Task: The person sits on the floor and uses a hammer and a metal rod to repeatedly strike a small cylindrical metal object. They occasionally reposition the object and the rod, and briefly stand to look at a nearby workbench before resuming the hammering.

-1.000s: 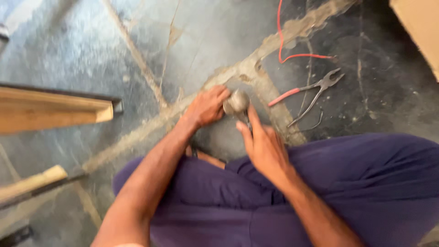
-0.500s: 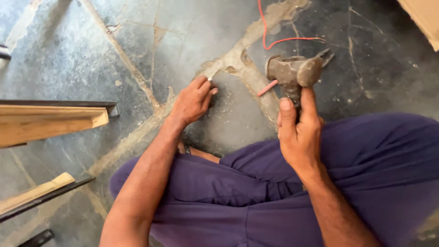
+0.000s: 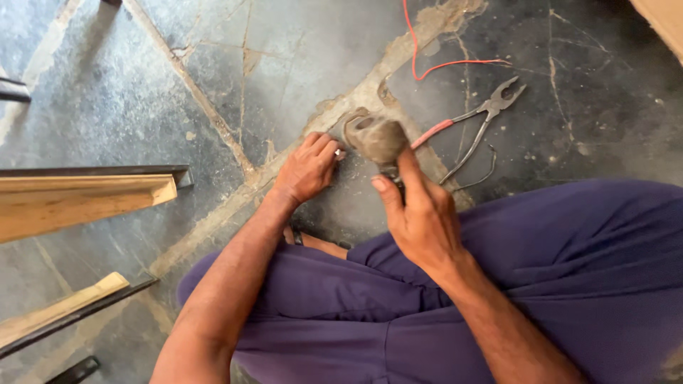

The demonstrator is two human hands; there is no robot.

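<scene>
Right hand [image 3: 420, 213] hides the hammer [image 3: 376, 139] handle (head blurred).

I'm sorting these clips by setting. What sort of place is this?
Probably a rough workshop or building-site floor: cracked stone floor patched with mortar, pliers and red wire lying loose, wooden battens alongside.
</scene>
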